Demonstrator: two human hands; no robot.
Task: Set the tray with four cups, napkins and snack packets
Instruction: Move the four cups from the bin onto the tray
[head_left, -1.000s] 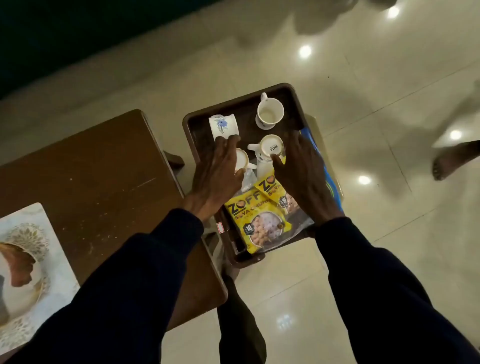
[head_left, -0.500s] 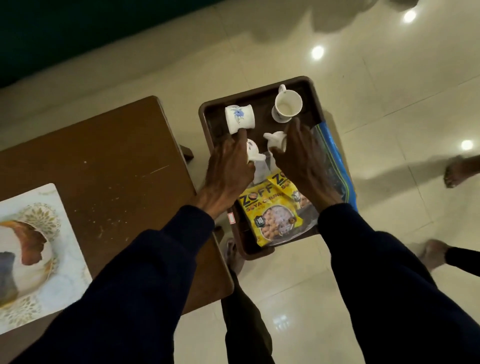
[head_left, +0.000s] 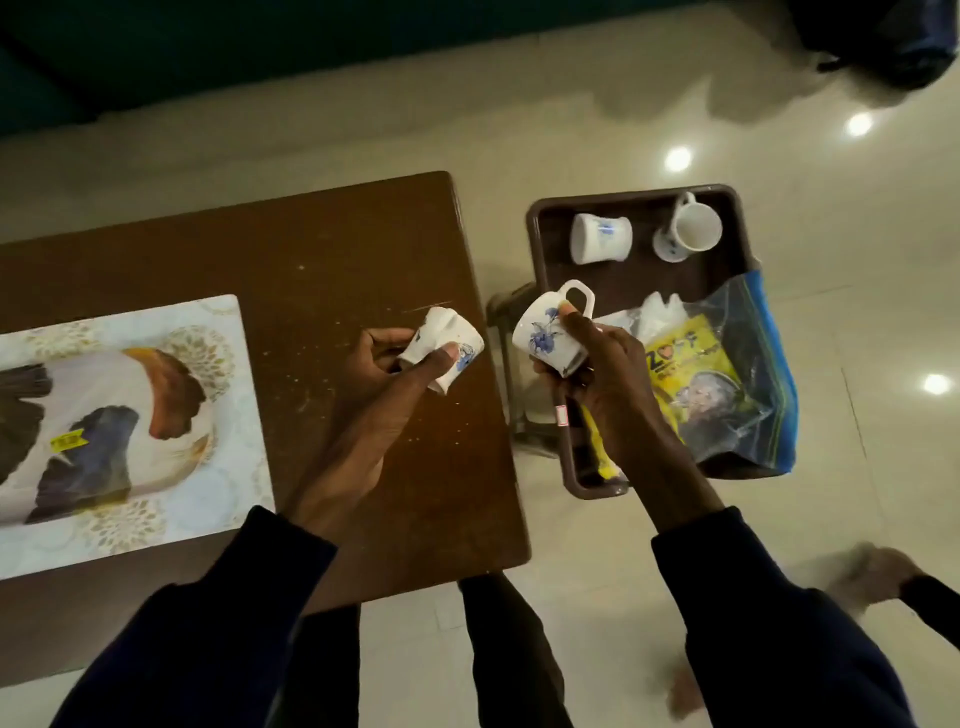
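Observation:
My left hand (head_left: 384, 384) grips a white cup with a blue flower (head_left: 447, 348) above the right part of the brown table (head_left: 311, 249). In my right hand (head_left: 602, 374) is a second flowered cup (head_left: 545, 327), tilted, over the left edge of the dark brown tray (head_left: 540, 223). Two more cups stay at the tray's far end: one lying on its side (head_left: 600, 239) and one upright (head_left: 693, 228). White napkins (head_left: 660, 312) and yellow snack packets (head_left: 696, 364) lie in the tray inside a clear blue-edged bag (head_left: 763, 374).
A decorated white tray with a bird picture (head_left: 119, 410) lies on the left of the table. The brown tray rests on a stool (head_left: 506, 332) beside the table. Another person's foot (head_left: 872, 571) is on the glossy floor at lower right.
Both hands have lifted a cup each out of the brown tray. My left hand has carried its cup left over the table; the view has shifted, so the tray now sits further right.

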